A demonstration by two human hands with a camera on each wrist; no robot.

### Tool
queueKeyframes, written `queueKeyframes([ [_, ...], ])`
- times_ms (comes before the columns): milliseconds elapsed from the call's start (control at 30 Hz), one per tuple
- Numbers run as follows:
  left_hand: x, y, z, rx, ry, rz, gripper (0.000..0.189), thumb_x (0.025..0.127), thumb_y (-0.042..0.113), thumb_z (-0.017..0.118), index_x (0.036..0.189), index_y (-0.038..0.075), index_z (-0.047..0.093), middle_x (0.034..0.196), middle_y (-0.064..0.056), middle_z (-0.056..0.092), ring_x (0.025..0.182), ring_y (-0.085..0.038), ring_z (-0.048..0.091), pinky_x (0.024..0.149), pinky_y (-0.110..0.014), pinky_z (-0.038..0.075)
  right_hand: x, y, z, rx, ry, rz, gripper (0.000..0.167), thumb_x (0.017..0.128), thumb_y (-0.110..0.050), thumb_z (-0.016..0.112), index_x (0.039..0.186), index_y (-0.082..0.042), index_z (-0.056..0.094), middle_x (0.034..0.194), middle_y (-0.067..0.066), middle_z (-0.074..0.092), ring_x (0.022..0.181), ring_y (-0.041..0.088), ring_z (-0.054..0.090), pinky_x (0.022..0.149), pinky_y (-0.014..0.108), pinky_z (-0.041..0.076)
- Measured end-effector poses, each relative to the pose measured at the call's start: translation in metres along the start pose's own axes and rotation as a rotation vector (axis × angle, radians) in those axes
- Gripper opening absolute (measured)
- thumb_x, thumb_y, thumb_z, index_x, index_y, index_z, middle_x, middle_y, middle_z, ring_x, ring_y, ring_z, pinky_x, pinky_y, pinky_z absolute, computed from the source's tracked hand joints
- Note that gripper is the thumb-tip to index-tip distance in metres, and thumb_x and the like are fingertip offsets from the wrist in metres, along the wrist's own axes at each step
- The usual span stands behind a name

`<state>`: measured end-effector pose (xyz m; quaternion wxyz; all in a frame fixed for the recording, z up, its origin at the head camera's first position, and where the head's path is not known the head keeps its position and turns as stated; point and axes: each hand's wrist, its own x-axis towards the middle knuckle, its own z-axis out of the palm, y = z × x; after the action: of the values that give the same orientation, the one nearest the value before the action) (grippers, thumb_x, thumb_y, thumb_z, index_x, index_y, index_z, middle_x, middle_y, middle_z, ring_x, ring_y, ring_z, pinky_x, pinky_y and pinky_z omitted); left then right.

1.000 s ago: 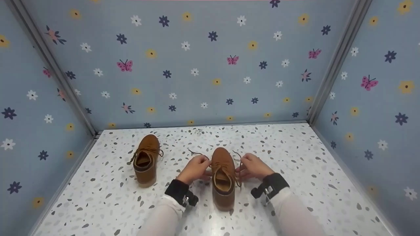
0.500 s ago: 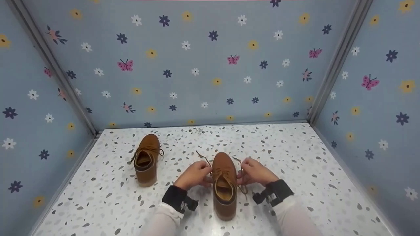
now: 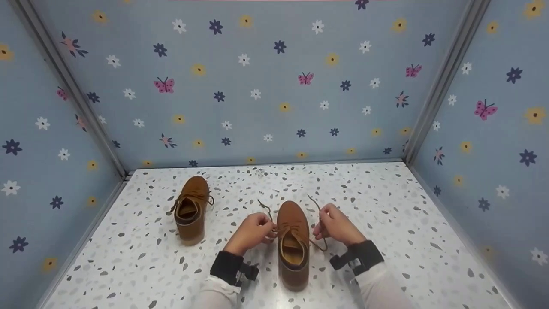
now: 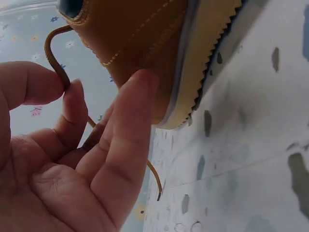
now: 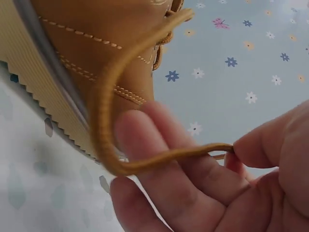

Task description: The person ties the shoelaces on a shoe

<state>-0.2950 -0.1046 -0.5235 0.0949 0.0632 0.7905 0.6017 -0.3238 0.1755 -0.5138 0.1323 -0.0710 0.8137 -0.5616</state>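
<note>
A brown lace-up shoe [image 3: 293, 244] stands between my hands in the head view, toe pointing away. To its left, my left hand [image 3: 254, 231] pinches one end of the shoelace [image 4: 54, 54] between thumb and forefinger; the other fingers reach along the shoe's side. On the other side, my right hand [image 3: 336, 224] pinches the opposite shoelace [image 5: 159, 157] with thumb and forefinger. That lace droops in a curve from the eyelets across the fingers in the right wrist view. Both free lace tips stick out beyond the hands.
A matching brown shoe [image 3: 191, 210] with its lace in loops stands farther left on the speckled white surface [image 3: 364, 184]. Blue floral panels [image 3: 266, 64] rise at the back and on both sides.
The shoe between the hands has shifted slightly toward me, and both hands with it. My right hand has drawn a little away from the shoe, and its lace now hangs in a wider curve.
</note>
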Motion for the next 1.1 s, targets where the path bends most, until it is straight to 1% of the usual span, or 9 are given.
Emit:
queueKeyframes([
  [100, 0.001, 0.0, -0.002, 0.015, 0.046, 0.027, 0.008, 0.091, 0.009, 0.06, 0.085, 0.007, 0.054, 0.098, -0.018, 0.075, 0.082, -0.02, 0.075, 0.073, -0.036, 0.064, 0.0, -0.001, -0.002, -0.055, 0.052, -0.005, 0.017, 0.112, -0.021, 0.04, 0.103, -0.008, 0.047, 0.07, 0.004, 0.061, 0.061, 0.017, 0.064, 0.066, 0.033, 0.059],
  [233, 0.002, -0.001, -0.004, 0.014, 0.134, 0.045, 0.013, 0.086, 0.005, 0.065, 0.086, 0.008, 0.053, 0.082, -0.009, 0.072, 0.071, -0.015, 0.072, 0.062, -0.031, 0.058, -0.003, -0.004, -0.007, -0.117, 0.084, -0.022, 0.015, 0.111, -0.021, 0.046, 0.107, -0.008, 0.053, 0.068, 0.001, 0.052, 0.06, 0.017, 0.057, 0.061, 0.031, 0.05],
  [367, 0.003, -0.001, -0.005, -0.046, 0.195, 0.032, 0.007, 0.088, 0.004, 0.062, 0.093, 0.004, 0.058, 0.076, -0.004, 0.07, 0.067, -0.014, 0.07, 0.059, -0.029, 0.058, -0.006, -0.007, -0.013, -0.186, 0.073, -0.057, 0.022, 0.109, -0.019, 0.051, 0.121, -0.004, 0.062, 0.068, 0.002, 0.061, 0.063, 0.017, 0.062, 0.061, 0.03, 0.046],
  [433, 0.003, -0.001, -0.005, -0.052, 0.216, 0.031, 0.009, 0.091, 0.006, 0.061, 0.098, 0.001, 0.061, 0.078, -0.004, 0.072, 0.067, -0.013, 0.071, 0.06, -0.028, 0.058, -0.008, -0.008, -0.016, -0.254, 0.072, -0.068, 0.026, 0.107, -0.02, 0.055, 0.123, -0.002, 0.067, 0.069, 0.001, 0.068, 0.067, 0.015, 0.065, 0.063, 0.029, 0.046],
  [567, 0.004, -0.001, -0.005, -0.034, 0.248, 0.045, 0.02, 0.096, 0.011, 0.062, 0.109, -0.005, 0.066, 0.084, -0.008, 0.076, 0.071, -0.014, 0.073, 0.063, -0.027, 0.059, -0.011, -0.01, -0.02, -0.388, 0.076, -0.067, 0.025, 0.103, -0.023, 0.062, 0.103, -0.004, 0.078, 0.071, -0.002, 0.076, 0.071, 0.009, 0.069, 0.069, 0.028, 0.049],
  [667, 0.004, -0.001, -0.005, -0.017, 0.268, 0.057, 0.023, 0.097, 0.012, 0.064, 0.112, -0.005, 0.068, 0.087, -0.01, 0.078, 0.074, -0.015, 0.075, 0.065, -0.027, 0.059, -0.013, -0.01, -0.022, -0.442, 0.083, -0.067, 0.027, 0.102, -0.024, 0.063, 0.089, -0.005, 0.077, 0.068, -0.002, 0.075, 0.065, 0.009, 0.063, 0.063, 0.027, 0.045],
  [800, 0.004, 0.0, -0.004, 0.011, 0.287, 0.07, 0.02, 0.098, 0.013, 0.065, 0.111, -0.001, 0.07, 0.089, -0.011, 0.078, 0.075, -0.014, 0.075, 0.064, -0.026, 0.057, -0.014, -0.01, -0.022, -0.428, 0.085, -0.041, 0.028, 0.107, -0.024, 0.057, 0.09, -0.005, 0.069, 0.062, -0.001, 0.069, 0.057, 0.014, 0.052, 0.056, 0.027, 0.037],
  [867, 0.004, 0.0, -0.004, 0.018, 0.292, 0.076, 0.02, 0.098, 0.014, 0.065, 0.111, -0.001, 0.071, 0.089, -0.011, 0.078, 0.074, -0.014, 0.074, 0.063, -0.025, 0.056, -0.012, -0.009, -0.022, -0.394, 0.085, -0.027, 0.027, 0.108, -0.024, 0.054, 0.093, -0.006, 0.066, 0.06, 0.0, 0.067, 0.055, 0.014, 0.05, 0.056, 0.027, 0.035],
  [1100, 0.003, 0.002, -0.004, 0.027, 0.294, 0.094, 0.021, 0.099, 0.015, 0.065, 0.113, -0.001, 0.07, 0.089, -0.011, 0.078, 0.074, -0.015, 0.075, 0.064, -0.026, 0.057, -0.012, -0.01, -0.027, -0.22, 0.067, -0.063, 0.024, 0.111, -0.02, 0.049, 0.103, -0.003, 0.063, 0.066, -0.001, 0.068, 0.052, 0.01, 0.049, 0.051, 0.023, 0.037],
])
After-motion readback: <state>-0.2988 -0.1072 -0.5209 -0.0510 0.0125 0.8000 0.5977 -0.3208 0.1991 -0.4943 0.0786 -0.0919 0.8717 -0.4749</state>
